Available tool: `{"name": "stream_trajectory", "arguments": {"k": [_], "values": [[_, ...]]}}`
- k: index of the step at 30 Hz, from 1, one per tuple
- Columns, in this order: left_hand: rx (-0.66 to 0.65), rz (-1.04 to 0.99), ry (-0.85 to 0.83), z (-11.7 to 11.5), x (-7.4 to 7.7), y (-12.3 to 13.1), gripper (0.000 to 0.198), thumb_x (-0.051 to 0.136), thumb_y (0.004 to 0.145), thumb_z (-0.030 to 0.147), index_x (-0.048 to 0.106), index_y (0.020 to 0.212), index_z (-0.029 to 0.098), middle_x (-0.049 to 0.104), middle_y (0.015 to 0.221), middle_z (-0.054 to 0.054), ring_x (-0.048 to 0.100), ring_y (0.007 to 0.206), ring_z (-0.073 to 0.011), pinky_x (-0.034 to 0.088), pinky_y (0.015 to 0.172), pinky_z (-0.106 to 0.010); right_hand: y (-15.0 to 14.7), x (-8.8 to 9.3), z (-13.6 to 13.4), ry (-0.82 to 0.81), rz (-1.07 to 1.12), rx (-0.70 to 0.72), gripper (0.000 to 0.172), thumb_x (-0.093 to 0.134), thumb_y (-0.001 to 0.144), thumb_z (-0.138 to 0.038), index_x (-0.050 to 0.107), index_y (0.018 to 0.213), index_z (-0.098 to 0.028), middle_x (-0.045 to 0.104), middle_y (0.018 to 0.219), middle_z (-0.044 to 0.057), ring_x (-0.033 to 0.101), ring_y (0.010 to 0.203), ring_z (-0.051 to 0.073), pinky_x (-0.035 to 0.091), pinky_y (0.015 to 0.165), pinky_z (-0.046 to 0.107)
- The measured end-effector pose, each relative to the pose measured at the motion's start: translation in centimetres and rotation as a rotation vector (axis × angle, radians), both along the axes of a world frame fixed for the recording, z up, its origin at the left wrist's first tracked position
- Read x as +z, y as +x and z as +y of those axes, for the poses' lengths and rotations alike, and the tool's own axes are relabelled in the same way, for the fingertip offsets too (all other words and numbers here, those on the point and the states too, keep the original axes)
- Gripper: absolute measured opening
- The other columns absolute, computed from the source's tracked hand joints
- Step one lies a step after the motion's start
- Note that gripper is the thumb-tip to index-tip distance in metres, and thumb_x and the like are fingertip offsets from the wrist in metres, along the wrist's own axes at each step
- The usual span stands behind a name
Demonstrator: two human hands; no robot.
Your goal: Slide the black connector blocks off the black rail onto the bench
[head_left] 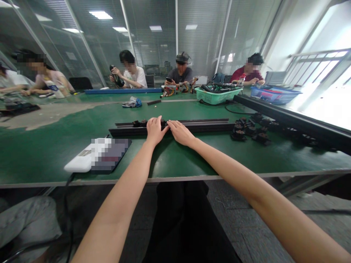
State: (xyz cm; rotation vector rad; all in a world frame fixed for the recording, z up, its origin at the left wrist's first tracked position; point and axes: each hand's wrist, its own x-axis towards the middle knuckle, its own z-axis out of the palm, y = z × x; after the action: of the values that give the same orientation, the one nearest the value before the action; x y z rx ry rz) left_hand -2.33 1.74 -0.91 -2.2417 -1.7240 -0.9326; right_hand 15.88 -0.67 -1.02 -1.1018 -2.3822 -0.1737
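- Right now, the left hand [155, 130] and right hand [179, 132] lie palm-down side by side, fingertips almost meeting, on a black metal rail [205, 127] running left to right across a green workbench [55, 171].
- Their fingers rest over the rail, but whether either hand is clamped on it cannot be told.
- Small black blocks [136, 124] sit on the rail just left of the left hand.
- More black blocks [241, 130] lie clustered to the right, beside a longer black rail [301, 124].
- Near left lies a white device [79, 162].
- Far right stand a green plastic basket [218, 95] and a blue basket [274, 94].
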Motion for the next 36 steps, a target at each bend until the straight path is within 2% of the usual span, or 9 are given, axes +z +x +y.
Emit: {"name": "stream_trajectory", "arguments": {"k": [4, 6, 8, 11, 17, 23, 26, 31, 36], "values": [[0.021, -0.009, -0.028, 0.1, 0.0, -0.1, 0.062, 0.058, 0.101, 0.033, 0.050, 0.157, 0.007, 0.061, 0.156, -0.024, 0.047, 0.152, -0.0378, 0.034, 0.129, -0.053, -2.2, 1.6, 0.2, -0.082, 0.008, -0.054, 0.062, 0.033, 0.102, -0.006, 0.050, 0.161, -0.016, 0.045, 0.172, 0.018, 0.044, 0.157, 0.030, 0.045, 0.124, 0.059], [0.023, -0.007, -0.033, 0.2, -0.1, -0.2, 0.061, 0.057, 0.099, 0.028, 0.050, 0.157, 0.009, 0.060, 0.157, -0.023, 0.046, 0.153, -0.0368, 0.033, 0.130, -0.052, -3.7, 2.4, 0.7, -0.133, 0.030, -0.087, 0.055, 0.033, 0.104, -0.007, 0.055, 0.154, -0.015, 0.050, 0.167, 0.019, 0.049, 0.152, 0.029, 0.050, 0.120, 0.053], [0.015, -0.003, -0.025, 0.3, -0.2, -0.3, 0.061, 0.056, 0.097, 0.025, 0.052, 0.156, 0.012, 0.061, 0.157, -0.020, 0.047, 0.152, -0.0360, 0.034, 0.130, -0.052, -4.9, 2.9, 1.4, -0.169, 0.066, -0.115, 0.048, 0.032, 0.105, -0.007, 0.059, 0.143, -0.011, 0.060, 0.152, 0.022, 0.058, 0.141, 0.028, 0.052, 0.116, 0.046], [0.017, -0.011, -0.011, 0.4, -0.3, -0.3, 0.060, 0.054, 0.096, 0.022, 0.052, 0.155, 0.014, 0.062, 0.157, -0.018, 0.049, 0.151, -0.0353, 0.035, 0.129, -0.051, -6.1, 3.3, 2.4, -0.199, 0.153, -0.159, 0.039, 0.035, 0.105, -0.010, 0.060, 0.135, -0.008, 0.065, 0.139, 0.023, 0.061, 0.131, 0.029, 0.054, 0.111, 0.043], [0.029, -0.016, -0.015, 0.5, -0.4, -0.3, 0.066, 0.057, 0.092, 0.020, 0.049, 0.157, 0.012, 0.064, 0.155, -0.020, 0.049, 0.150, -0.0360, 0.037, 0.128, -0.051, -6.9, 3.7, 2.6, -0.261, 0.296, -0.242, 0.036, 0.043, 0.106, -0.016, 0.057, 0.139, -0.012, 0.065, 0.141, 0.020, 0.061, 0.129, 0.029, 0.055, 0.106, 0.045], [-0.022, 0.034, 0.008, 0.8, -0.8, -0.8, 0.053, 0.054, 0.099, 0.025, 0.056, 0.151, 0.017, 0.065, 0.152, -0.018, 0.052, 0.146, -0.0334, 0.035, 0.128, -0.050, -7.7, 4.3, 1.2, -0.352, 0.165, -0.340, 0.040, 0.030, 0.111, -0.013, 0.063, 0.132, -0.019, 0.067, 0.143, 0.017, 0.061, 0.133, 0.031, 0.055, 0.106, 0.056], [-0.036, 0.044, 0.014, 0.8, -0.9, -0.8, 0.050, 0.051, 0.101, 0.025, 0.057, 0.150, 0.018, 0.066, 0.151, -0.016, 0.053, 0.145, -0.0327, 0.035, 0.128, -0.050, -7.8, 4.3, 0.6, -0.330, 0.164, -0.369, 0.040, 0.028, 0.113, -0.015, 0.062, 0.134, -0.021, 0.067, 0.144, 0.016, 0.061, 0.134, 0.029, 0.053, 0.107, 0.053], [-0.008, 0.029, 0.006, 0.4, -0.6, -0.6, 0.053, 0.050, 0.100, 0.025, 0.055, 0.153, 0.018, 0.066, 0.152, -0.018, 0.050, 0.148, -0.0344, 0.037, 0.127, -0.052, -7.5, 3.9, 0.4, -0.303, 0.215, -0.436, 0.034, 0.036, 0.112, -0.023, 0.063, 0.133, -0.022, 0.071, 0.142, 0.015, 0.064, 0.131, 0.028, 0.046, 0.112, 0.054], [0.000, 0.041, -0.007, -0.1, -0.3, -0.3, 0.060, 0.054, 0.094, 0.023, 0.056, 0.153, 0.016, 0.065, 0.152, -0.019, 0.048, 0.149, -0.0368, 0.036, 0.128, -0.053, -7.0, 3.4, 0.9, -0.239, 0.220, -0.403, 0.033, 0.039, 0.112, -0.027, 0.067, 0.129, -0.020, 0.074, 0.137, 0.015, 0.066, 0.129, 0.030, 0.039, 0.116, 0.055]]}}
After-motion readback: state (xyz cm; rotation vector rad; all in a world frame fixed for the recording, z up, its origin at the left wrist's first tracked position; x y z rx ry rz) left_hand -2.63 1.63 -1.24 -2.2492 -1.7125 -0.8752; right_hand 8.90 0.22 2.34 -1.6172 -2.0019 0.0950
